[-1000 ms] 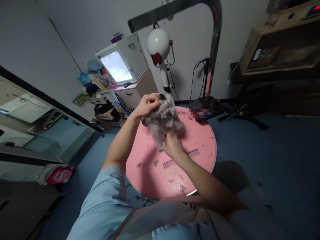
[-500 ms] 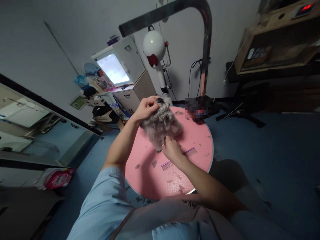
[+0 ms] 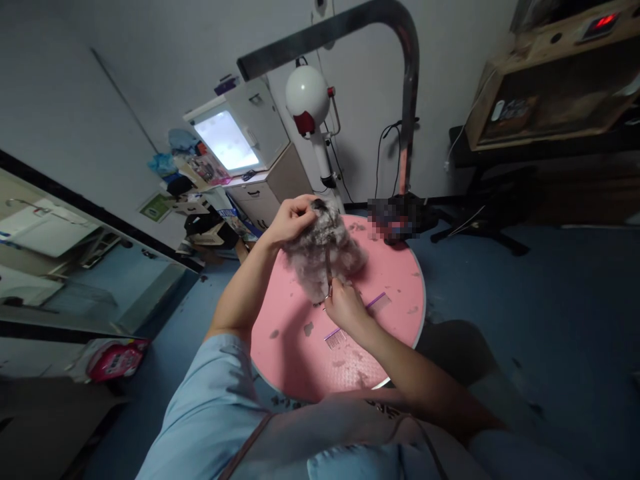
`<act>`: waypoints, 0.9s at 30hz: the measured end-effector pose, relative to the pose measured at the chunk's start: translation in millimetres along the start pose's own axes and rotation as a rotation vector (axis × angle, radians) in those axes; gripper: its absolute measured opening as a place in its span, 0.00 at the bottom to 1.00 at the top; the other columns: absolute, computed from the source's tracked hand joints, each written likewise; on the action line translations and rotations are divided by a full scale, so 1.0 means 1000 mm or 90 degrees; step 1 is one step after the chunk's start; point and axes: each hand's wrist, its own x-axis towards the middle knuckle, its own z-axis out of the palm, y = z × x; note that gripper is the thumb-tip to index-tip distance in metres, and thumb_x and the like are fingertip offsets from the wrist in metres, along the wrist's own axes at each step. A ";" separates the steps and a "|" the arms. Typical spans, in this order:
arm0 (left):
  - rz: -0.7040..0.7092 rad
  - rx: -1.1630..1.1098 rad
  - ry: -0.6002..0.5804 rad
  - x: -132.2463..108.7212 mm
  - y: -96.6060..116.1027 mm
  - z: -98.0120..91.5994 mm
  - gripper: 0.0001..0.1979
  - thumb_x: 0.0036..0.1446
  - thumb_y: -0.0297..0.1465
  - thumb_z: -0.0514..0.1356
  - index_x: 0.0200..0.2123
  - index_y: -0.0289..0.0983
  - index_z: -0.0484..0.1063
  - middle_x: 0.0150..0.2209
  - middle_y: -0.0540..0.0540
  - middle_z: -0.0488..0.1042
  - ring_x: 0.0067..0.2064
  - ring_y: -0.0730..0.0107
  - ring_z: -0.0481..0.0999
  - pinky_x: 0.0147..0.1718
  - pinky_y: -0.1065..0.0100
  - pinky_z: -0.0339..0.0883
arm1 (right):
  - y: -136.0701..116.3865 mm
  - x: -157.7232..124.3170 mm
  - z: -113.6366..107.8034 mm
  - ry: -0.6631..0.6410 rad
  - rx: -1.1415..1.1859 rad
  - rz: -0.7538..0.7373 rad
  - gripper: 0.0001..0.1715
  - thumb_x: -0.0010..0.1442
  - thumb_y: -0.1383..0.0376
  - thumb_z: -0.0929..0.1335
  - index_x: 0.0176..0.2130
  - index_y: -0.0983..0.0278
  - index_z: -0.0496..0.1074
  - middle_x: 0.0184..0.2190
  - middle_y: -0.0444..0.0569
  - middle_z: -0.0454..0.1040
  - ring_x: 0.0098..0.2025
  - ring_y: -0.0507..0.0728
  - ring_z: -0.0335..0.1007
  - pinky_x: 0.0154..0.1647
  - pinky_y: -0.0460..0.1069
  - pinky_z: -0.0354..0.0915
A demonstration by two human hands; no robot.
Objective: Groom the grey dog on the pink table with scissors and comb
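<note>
A fluffy grey dog [image 3: 305, 263] is on the round pink grooming table [image 3: 295, 360], its head tipped up. My left hand [image 3: 294, 220] is closed at the dog's muzzle, beside its dark nose. Scissors [image 3: 329, 267] are in my closed right hand [image 3: 344, 303], their blades pointing up against the fur of the dog's front. Partly hidden under my right forearm lies a purple-backed comb [image 3: 376, 300] with metal teeth. Tufts of cut fur [image 3: 309, 329] are scattered over the tabletop.
A dark metal grooming arm [image 3: 411, 87] rises at the table's far side and bends over it. Behind the dog stands a white dryer [image 3: 309, 100] on a post. A white cabinet [image 3: 260, 120] with a lit window is back left, a wooden case [image 3: 550, 100] back right.
The scissors' blades now show upright against the dog's chest fur, where before they were mostly hidden. My left hand keeps its place at the muzzle. The view has shifted very slightly.
</note>
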 end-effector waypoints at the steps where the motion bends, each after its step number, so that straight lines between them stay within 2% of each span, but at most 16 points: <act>1: 0.006 -0.003 -0.002 0.000 0.001 0.001 0.16 0.52 0.32 0.60 0.17 0.32 0.59 0.41 0.42 0.75 0.41 0.70 0.74 0.43 0.69 0.65 | 0.000 0.000 0.000 0.008 0.001 -0.006 0.14 0.60 0.68 0.64 0.47 0.68 0.67 0.40 0.58 0.78 0.45 0.64 0.76 0.41 0.50 0.66; 9: 0.009 0.001 -0.012 0.000 0.005 0.006 0.13 0.50 0.31 0.58 0.18 0.32 0.61 0.42 0.42 0.76 0.41 0.71 0.74 0.41 0.71 0.65 | 0.000 0.000 0.002 -0.021 -0.011 0.029 0.16 0.62 0.70 0.61 0.50 0.69 0.65 0.42 0.60 0.77 0.44 0.64 0.76 0.42 0.52 0.65; 14: 0.013 -0.015 0.002 0.003 0.002 0.005 0.14 0.49 0.31 0.59 0.17 0.32 0.60 0.41 0.42 0.76 0.41 0.71 0.73 0.41 0.71 0.64 | -0.003 -0.002 0.001 -0.008 0.008 0.015 0.18 0.61 0.67 0.64 0.51 0.68 0.64 0.43 0.59 0.77 0.46 0.65 0.76 0.43 0.52 0.65; 20: 0.006 -0.032 -0.022 0.004 0.007 0.014 0.15 0.49 0.32 0.59 0.17 0.32 0.59 0.41 0.41 0.76 0.38 0.73 0.72 0.38 0.72 0.63 | -0.006 -0.006 0.001 -0.003 -0.035 0.019 0.15 0.61 0.73 0.62 0.49 0.70 0.65 0.40 0.61 0.77 0.44 0.63 0.76 0.43 0.51 0.64; 24: 0.000 0.017 -0.015 0.003 0.005 0.019 0.11 0.50 0.30 0.57 0.19 0.32 0.63 0.41 0.41 0.75 0.41 0.71 0.73 0.41 0.71 0.64 | 0.009 -0.019 0.011 -0.011 0.023 -0.019 0.16 0.61 0.70 0.63 0.50 0.68 0.65 0.42 0.58 0.77 0.43 0.61 0.75 0.41 0.49 0.63; 27: 0.014 0.054 0.063 -0.007 0.001 0.006 0.12 0.51 0.29 0.57 0.19 0.32 0.62 0.42 0.41 0.75 0.43 0.70 0.74 0.43 0.70 0.66 | 0.039 -0.026 0.017 -0.070 0.061 -0.076 0.16 0.60 0.72 0.63 0.49 0.67 0.68 0.42 0.54 0.78 0.43 0.58 0.75 0.39 0.47 0.63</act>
